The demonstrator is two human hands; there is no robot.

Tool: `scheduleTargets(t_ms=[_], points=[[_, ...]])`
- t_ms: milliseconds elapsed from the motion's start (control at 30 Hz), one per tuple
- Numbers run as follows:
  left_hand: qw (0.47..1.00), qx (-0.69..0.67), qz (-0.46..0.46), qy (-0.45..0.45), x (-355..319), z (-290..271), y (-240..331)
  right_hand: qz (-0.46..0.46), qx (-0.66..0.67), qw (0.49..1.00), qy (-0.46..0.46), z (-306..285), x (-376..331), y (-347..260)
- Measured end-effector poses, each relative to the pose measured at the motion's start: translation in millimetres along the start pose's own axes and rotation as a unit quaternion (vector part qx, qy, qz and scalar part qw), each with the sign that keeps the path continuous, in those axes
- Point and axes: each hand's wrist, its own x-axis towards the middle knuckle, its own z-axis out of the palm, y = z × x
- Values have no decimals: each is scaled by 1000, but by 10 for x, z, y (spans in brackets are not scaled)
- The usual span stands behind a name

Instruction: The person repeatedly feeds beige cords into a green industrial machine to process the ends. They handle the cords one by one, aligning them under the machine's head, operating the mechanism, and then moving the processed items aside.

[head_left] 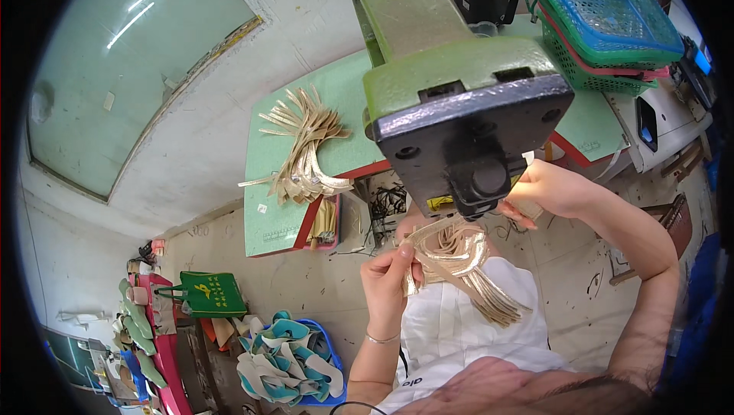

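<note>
My left hand [391,276] is closed in a pinch on a gold strap piece [428,256], just below the head of a green and black machine [470,121]. A bundle of gold straps [489,300] lies on my lap, over white clothing, touching the piece in my left hand. To the right of the machine head is my right hand [547,192]; its fingers curl inward around something tan that I cannot make out, and the machine partly covers them. Another heap of gold straps [306,151] rests on the green tabletop [271,220] to the left.
Blue and green plastic baskets [604,17] are stacked at the far right. A dark phone [647,123] lies near them. On the floor at the left stand a blue basket [336,354] of white and teal pieces and a green bag [212,294]. The heavy machine arm [413,2] overhangs the table.
</note>
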Motion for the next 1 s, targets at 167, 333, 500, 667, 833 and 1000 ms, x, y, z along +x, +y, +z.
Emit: scheduleTargets(t_ms=[167, 333, 500, 667, 833, 1000], points=[[999, -10, 15, 27, -54, -51, -24, -15, -38, 999, 0, 96, -7, -69], [998, -14, -6, 66, -101, -158, -67, -32, -35, 998, 33, 201, 46, -19], [994, -88, -16, 57, -119, -407, -194, -77, -105, 986, 102, 326, 116, 31], [987, 104, 47, 112, 28, -162, -142, -167, -184, 959, 138, 337, 223, 51], [875, 403, 264, -57, 255, 104, 30, -73, -146, 980, 113, 360, 131, -323], [925, 319, 178, -102, 301, 259, 56, 133, -240, 960, 51, 175, 111, -400]])
